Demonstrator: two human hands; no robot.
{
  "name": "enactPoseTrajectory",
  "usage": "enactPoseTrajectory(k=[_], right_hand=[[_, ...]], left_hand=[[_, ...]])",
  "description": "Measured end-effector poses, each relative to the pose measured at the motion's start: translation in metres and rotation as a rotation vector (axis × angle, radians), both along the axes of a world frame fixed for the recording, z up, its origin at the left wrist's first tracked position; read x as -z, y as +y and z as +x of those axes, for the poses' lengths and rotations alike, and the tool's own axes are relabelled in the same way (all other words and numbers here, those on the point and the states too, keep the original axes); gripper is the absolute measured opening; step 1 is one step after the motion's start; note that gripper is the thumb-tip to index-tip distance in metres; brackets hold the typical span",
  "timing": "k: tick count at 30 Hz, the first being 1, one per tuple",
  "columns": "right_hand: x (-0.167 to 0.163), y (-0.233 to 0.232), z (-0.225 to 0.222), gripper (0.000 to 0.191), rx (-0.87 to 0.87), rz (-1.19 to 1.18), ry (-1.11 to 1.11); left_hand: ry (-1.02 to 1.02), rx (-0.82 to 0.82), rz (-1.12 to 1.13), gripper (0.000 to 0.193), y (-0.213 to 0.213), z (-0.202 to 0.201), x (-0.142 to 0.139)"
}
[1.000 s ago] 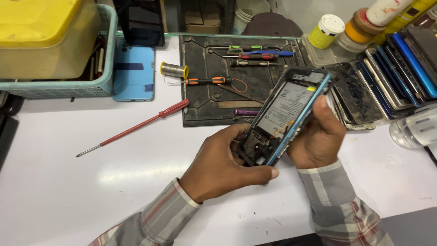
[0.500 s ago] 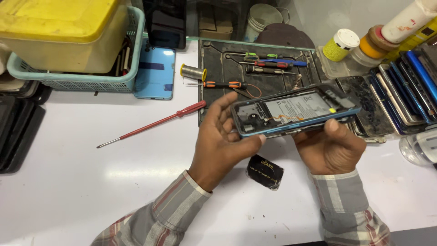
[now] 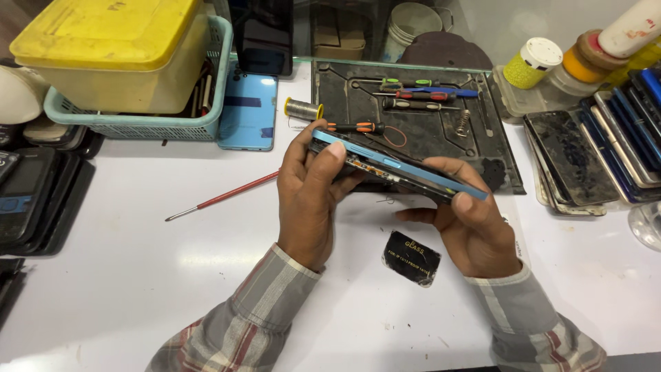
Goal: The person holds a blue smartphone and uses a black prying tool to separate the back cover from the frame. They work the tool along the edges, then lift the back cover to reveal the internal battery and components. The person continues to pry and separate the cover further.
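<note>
Blue-framed phone (image 3: 396, 169) – mid-frame, held edge-on above the worktop (image 3: 138, 275) | left hand (image 3: 313, 196) grip closed on its left end, right hand (image 3: 475, 231) under its right end | judged light, stiff, fragile – best held by frame edges.

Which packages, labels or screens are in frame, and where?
Black pouch: on the white table between the wrists, rounded rectangle, gold print.
Blue phone: edge-on in the left hand and right hand, screen not visible.
Blue phone back: flat beside the teal basket, darker tape strips.
Dark phones: stacked at left edge, screens off.
Phone panels: fanned at right, dark and blue.
</note>
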State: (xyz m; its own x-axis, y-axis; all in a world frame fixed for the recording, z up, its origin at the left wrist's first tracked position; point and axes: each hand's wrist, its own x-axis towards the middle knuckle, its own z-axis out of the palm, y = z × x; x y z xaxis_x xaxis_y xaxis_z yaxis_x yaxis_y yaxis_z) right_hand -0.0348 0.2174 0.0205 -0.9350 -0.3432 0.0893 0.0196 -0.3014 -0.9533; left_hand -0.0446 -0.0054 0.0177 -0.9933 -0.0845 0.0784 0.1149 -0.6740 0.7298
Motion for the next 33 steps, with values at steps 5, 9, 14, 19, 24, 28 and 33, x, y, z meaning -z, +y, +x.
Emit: enactPoseTrajectory(k=[5, 9, 14, 19, 24, 28, 33], right_hand=[[0.002, 0.005, -0.001, 0.084, -0.037, 0.185, 0.044], [0.004, 0.004, -0.002, 0.091, -0.09, 0.248, 0.043], [-0.001, 0.004, 0.002, 0.088, -0.112, 0.356, 0.149], [-0.006, 0.005, 0.001, 0.074, -0.089, 0.337, 0.106], [-0.007, 0.011, 0.0, 0.069, -0.085, 0.307, 0.046], [-0.007, 0.015, -0.001, 0.061, -0.113, 0.232, -0.029], [-0.01, 0.019, -0.002, 0.055, -0.113, 0.243, -0.093]], left_hand=[[0.015, -0.014, -0.028, 0.069, -0.001, 0.0, -0.001], [0.029, 0.007, -0.075, 0.068, 0.001, 0.003, 0.001], [0.009, 0.019, -0.158, 0.067, 0.004, 0.004, 0.003], [0.007, 0.032, -0.161, 0.065, 0.005, 0.005, 0.001], [-0.048, 0.071, -0.127, 0.06, 0.007, 0.004, -0.002], [0.03, 0.124, -0.098, 0.053, 0.007, 0.005, 0.0], [-0.014, 0.135, -0.089, 0.049, 0.009, 0.005, 0.004]])
